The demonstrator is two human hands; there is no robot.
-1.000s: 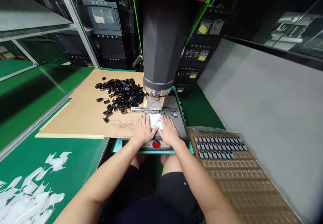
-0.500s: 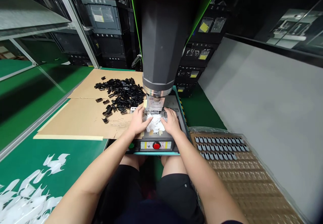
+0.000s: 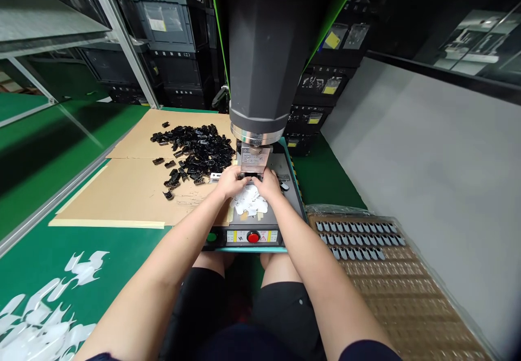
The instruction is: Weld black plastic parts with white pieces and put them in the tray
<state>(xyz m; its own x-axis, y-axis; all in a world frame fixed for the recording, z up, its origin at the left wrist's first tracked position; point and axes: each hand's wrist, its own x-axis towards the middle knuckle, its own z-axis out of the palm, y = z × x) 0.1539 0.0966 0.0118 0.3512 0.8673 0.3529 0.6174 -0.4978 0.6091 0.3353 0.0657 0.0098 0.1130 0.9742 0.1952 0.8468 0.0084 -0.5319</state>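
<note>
Flanking press fixture [image 3: 251,175], L hand [image 3: 231,181] & R hand [image 3: 267,185] curled, grip unclear; metal bar [image 3: 215,177] long axis side-to-side, white scraps [image 3: 249,200] nearer body.

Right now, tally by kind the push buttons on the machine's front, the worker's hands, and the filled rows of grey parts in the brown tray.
Push buttons: 2 (red button, green button)
Hands: 2 (left hand, right hand)
Rows of grey parts in the brown tray: 3
Total: 7
</note>
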